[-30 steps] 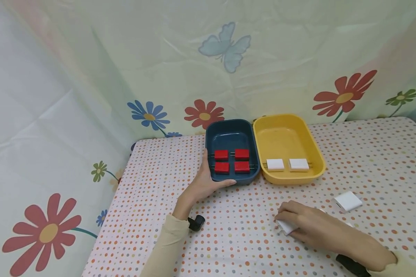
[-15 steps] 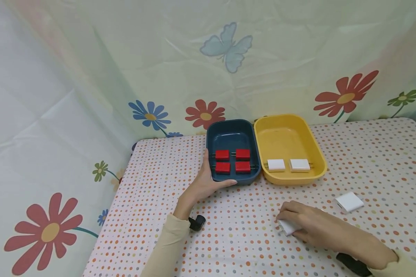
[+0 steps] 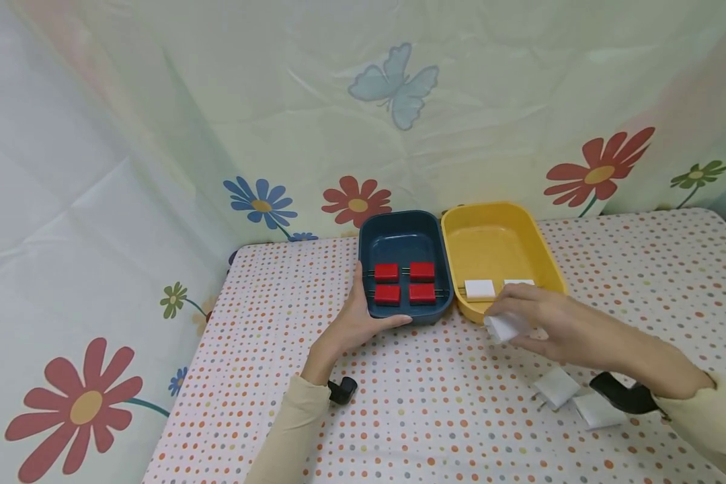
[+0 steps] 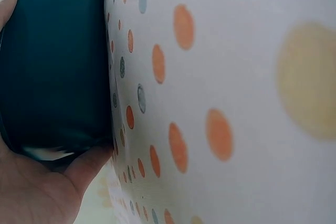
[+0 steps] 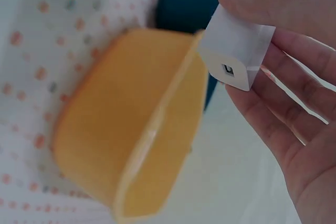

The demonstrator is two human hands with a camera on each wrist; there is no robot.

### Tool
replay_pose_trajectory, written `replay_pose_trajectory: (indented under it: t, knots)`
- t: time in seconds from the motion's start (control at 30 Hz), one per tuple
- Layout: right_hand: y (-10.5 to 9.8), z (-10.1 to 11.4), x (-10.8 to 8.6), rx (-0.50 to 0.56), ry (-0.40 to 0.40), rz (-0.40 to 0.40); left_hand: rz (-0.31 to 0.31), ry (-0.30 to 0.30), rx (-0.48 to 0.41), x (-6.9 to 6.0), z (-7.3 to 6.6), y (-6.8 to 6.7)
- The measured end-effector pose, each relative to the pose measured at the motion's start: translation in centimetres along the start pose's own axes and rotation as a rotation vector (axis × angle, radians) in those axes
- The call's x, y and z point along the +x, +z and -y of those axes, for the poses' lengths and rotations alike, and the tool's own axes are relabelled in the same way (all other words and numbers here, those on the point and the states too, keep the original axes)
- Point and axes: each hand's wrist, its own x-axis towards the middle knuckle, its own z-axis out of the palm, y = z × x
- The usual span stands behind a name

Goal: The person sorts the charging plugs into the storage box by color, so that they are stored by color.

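My right hand [image 3: 547, 323] pinches a white USB charger [image 3: 506, 327] between thumb and fingers, just in front of the yellow tray [image 3: 490, 249]. In the right wrist view, the charger's [image 5: 239, 40] USB port faces the camera. My left hand [image 3: 359, 316] rests against the near left corner of the dark blue tray [image 3: 402, 245], fingers along its left side and thumb along its front. Several red chargers [image 3: 422, 293] lie in the blue tray in two rows. In the yellow tray sits a white charger [image 3: 479, 290]; a second one [image 3: 518, 283] is partly hidden by my right hand.
Two white chargers, one with its prongs showing [image 3: 556, 388] and one beside it [image 3: 600, 410], lie on the dotted tablecloth [image 3: 435, 417] near the right wrist. Both trays stand side by side at the table's back, close to the flowered curtain [image 3: 278, 121].
The right hand has lifted the white charger and moved it away from me to the yellow tray's front edge. Chargers under that arm have come into view. The left hand stays put.
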Motion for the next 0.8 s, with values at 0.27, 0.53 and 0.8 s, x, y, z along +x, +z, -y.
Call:
replay_pose_trajectory:
  t: [0.27, 0.53, 0.8]
  knots:
    - [-2.5, -1.6, 4.6, -0.013, 0.026, -0.062, -0.013, 0.021, 0.013, 0.1, 0.2, 0.1]
    - [-3.1, -3.9, 8.6, 0.007, 0.087, 0.012, -0.010, 0.000, 0.025, 0.1, 0.2, 0.0]
    - [-1.8, -7.7, 11.0, -0.061, 0.124, 0.149, -0.006, -0.008, 0.027, 0.0, 0.1, 0.2]
